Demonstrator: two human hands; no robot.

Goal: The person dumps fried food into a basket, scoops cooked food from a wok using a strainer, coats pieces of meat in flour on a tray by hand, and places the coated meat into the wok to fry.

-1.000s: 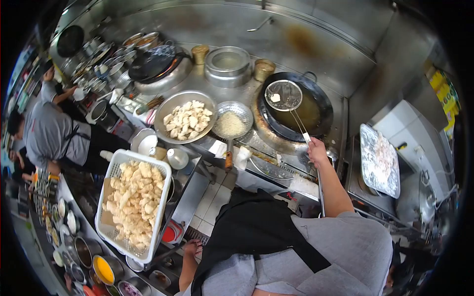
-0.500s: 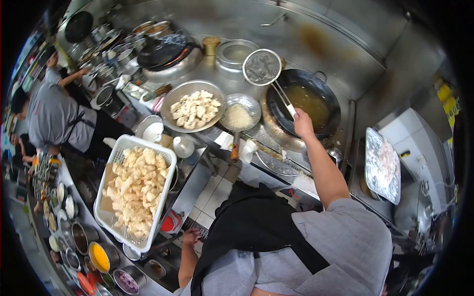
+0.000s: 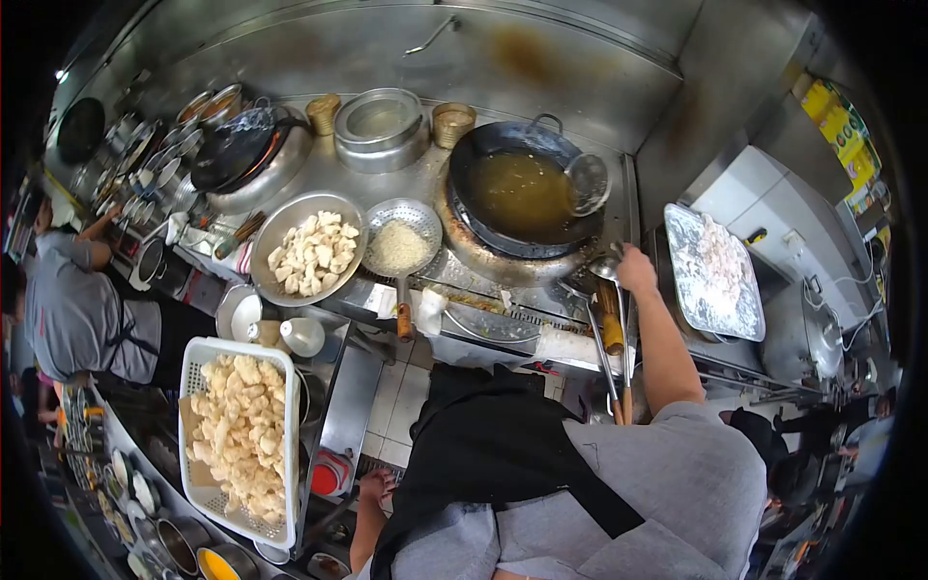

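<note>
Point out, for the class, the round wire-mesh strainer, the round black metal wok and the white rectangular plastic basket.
Round wire-mesh strainer (image 3: 588, 184), head view: middle of the mesh.
Round black metal wok (image 3: 512, 139), head view: bare far inner wall.
White rectangular plastic basket (image 3: 291, 449), head view: rim on the picture's right.

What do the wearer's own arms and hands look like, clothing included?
The right hand and left hand look ungloved. A plain grey sleeve leaves the right forearm bare. The left forearm is bare too; its sleeve is hard to make out. A black apron covers part of the grey shirt.
</note>
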